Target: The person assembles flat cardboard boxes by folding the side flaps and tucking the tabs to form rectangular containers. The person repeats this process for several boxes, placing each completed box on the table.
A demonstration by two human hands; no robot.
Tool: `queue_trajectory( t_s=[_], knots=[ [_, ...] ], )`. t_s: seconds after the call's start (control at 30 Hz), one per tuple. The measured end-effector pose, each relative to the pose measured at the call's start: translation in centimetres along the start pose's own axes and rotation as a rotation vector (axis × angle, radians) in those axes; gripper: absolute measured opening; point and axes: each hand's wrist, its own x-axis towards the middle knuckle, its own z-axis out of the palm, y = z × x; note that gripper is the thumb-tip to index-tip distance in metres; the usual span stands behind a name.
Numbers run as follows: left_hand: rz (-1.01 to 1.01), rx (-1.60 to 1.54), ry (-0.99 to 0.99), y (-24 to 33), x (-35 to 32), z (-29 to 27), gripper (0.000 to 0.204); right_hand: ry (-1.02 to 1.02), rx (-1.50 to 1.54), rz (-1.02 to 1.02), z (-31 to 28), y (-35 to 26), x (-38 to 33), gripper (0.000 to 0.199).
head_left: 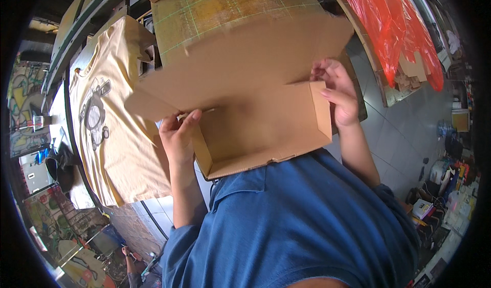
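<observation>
A brown cardboard box (266, 127) is held in front of my waist, its tray part open toward me. Its wide lid (245, 58) is folded back, away from me, and blurred at the far edge. My left hand (179, 134) pinches the box's left far corner, thumb on top and fingers partly hidden. At the right end wall, my right hand (340, 94) has its thumb against the wall's upper edge and its fingers curled behind, near the lid's side. Nothing shows inside the tray.
A work table (230, 7) with green grid lines lies beyond the box. To the left hangs a cream printed T-shirt (120, 119). A red plastic bag (381, 27) hangs at the upper right, and assorted clutter (434, 206) covers the floor at right. Another person's arm (130, 262) shows at lower left.
</observation>
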Motion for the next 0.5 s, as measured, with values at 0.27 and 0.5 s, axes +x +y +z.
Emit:
queue_trajectory(
  t_s=[0.27,0.5],
  knots=[
    [0.132,-0.536,-0.395,-2.7,-2.4,-3.2,0.077,-0.340,0.376,0.032,-1.5,-1.6,-1.6,0.087],
    [0.122,-0.319,-0.452,-2.5,-1.9,-3.7,0.054,-0.362,-0.095,-0.031,-2.3,-1.3,-0.6,0.050]
  ],
)
